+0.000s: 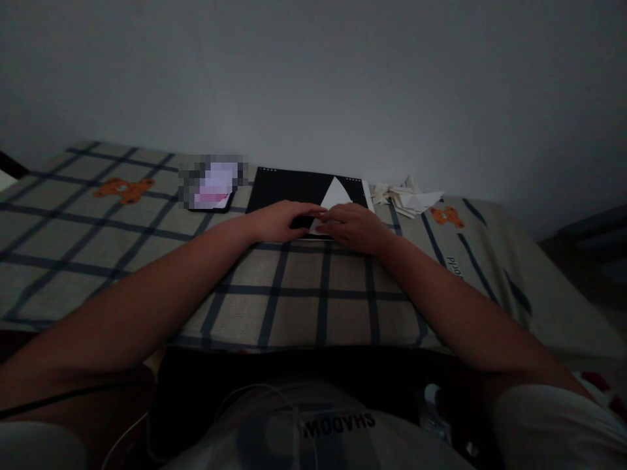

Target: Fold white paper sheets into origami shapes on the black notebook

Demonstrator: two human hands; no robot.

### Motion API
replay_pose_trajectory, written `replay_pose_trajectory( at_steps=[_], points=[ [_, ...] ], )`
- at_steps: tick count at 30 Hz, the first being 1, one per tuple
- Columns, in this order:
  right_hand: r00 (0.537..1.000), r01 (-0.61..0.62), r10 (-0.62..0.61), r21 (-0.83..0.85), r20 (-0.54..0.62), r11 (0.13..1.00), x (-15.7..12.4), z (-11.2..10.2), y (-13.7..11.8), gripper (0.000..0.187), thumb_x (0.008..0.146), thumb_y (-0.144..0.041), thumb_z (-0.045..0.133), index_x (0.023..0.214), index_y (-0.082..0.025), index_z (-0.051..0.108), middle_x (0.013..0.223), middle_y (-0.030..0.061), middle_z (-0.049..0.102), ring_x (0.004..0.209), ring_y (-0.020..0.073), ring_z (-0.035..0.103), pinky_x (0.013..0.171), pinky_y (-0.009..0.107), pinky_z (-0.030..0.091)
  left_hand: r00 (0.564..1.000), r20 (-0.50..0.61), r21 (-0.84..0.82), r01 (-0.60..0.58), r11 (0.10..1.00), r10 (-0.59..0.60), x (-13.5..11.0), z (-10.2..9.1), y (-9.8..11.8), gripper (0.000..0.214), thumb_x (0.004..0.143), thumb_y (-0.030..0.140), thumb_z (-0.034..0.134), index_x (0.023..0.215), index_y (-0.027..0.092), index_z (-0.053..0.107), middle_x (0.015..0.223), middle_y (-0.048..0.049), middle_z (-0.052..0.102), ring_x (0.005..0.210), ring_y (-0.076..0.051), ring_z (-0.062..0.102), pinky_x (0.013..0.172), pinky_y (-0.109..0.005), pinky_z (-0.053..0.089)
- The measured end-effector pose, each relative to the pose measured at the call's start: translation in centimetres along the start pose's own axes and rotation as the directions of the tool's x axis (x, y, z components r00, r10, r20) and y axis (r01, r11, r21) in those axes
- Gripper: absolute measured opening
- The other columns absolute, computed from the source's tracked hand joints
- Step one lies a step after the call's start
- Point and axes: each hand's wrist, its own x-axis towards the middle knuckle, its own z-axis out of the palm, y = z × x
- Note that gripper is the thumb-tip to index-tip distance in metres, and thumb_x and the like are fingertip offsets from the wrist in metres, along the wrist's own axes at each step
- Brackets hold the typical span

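Observation:
A white paper point(334, 194) folded to a triangle lies on a black board point(289, 187) on the checked bedsheet. My left hand point(281, 220) lies flat with fingers stretched toward the paper's lower left edge, touching it. My right hand point(353, 226) rests on the paper's lower right part, fingers curled and pressed down on it. The bottom edge of the paper is hidden under both hands.
A phone point(211, 189) with a lit, blurred screen lies left of the board. Several crumpled and folded white papers point(406, 196) sit to the right. The checked sheet point(294, 287) with bear prints covers the bed; a grey wall stands behind. White cables lie in my lap.

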Motion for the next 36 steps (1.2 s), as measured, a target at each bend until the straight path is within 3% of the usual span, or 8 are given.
replay_pose_trajectory(
  at_steps=[8,18,30,36],
  points=[
    [1.000,-0.008,0.008,0.005,0.029,1.000,0.0,0.1,0.0,0.030,0.101,-0.019,0.051,0.117,-0.023,0.076,0.122,0.0095,0.073,0.102,0.0225,0.063,0.083,0.037,0.045,0.999,0.031,0.069,0.029,0.997,-0.031,0.2,0.0,0.2,0.055,0.091,0.015,0.061,0.145,0.019,0.053,0.143,-0.0083,0.064,0.129,-0.019,0.062,0.108,-0.030,0.045],
    [0.999,0.024,-0.025,0.035,0.027,0.999,-0.1,-0.6,-0.1,0.030,0.102,-0.020,0.049,0.115,-0.022,0.076,0.120,0.0092,0.073,0.101,0.0215,0.063,0.084,0.037,0.047,0.998,0.039,0.031,0.041,0.999,-0.042,0.2,-0.1,0.4,0.060,0.092,0.015,0.060,0.150,0.019,0.047,0.146,-0.0087,0.062,0.132,-0.019,0.060,0.112,-0.031,0.043],
    [0.999,0.045,-0.043,0.079,-0.022,0.996,-0.2,0.3,0.0,0.032,0.102,-0.017,0.050,0.125,-0.021,0.073,0.127,0.0087,0.074,0.117,0.0216,0.068,0.096,0.040,0.053,0.993,-0.111,0.093,0.038,0.995,-0.028,0.0,0.6,-0.1,0.044,0.093,0.019,0.060,0.137,0.018,0.061,0.126,-0.0089,0.073,0.118,-0.020,0.068,0.103,-0.035,0.049],
    [0.999,0.040,-0.042,0.081,0.018,0.996,-0.1,0.1,-0.2,0.033,0.102,-0.016,0.050,0.125,-0.023,0.073,0.132,0.0025,0.073,0.126,0.0181,0.066,0.105,0.037,0.054,0.997,-0.070,0.111,0.038,0.993,-0.031,-0.1,0.3,-0.2,0.045,0.094,0.020,0.060,0.139,0.017,0.059,0.133,-0.0110,0.069,0.124,-0.021,0.064,0.105,-0.034,0.047]
  ],
)
